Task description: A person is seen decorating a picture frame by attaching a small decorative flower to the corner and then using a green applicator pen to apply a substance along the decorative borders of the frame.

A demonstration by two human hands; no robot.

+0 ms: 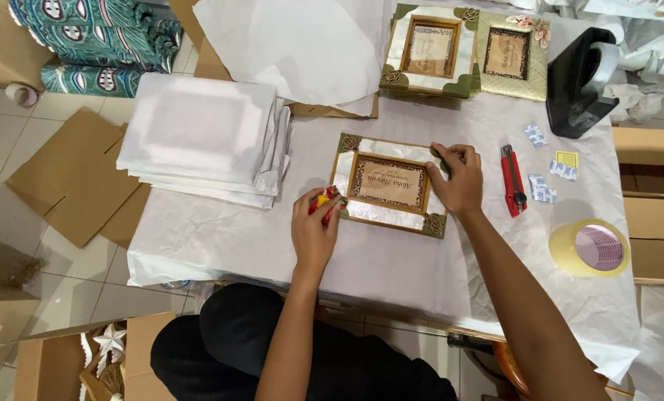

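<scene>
Picture frame [389, 183] flat on paper-covered table [220, 238]. Left hand [313, 226] pinches small red-yellow object [322, 201] at frame's left edge; right hand [460, 177] grips its right edge. Cardboard box [53, 360], lower left, holds star ornaments [109, 340].

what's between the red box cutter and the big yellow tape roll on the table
In the head view, small blue-and-white packets lie between the red box cutter and the yellow tape roll; the rest is bare white paper.
</scene>
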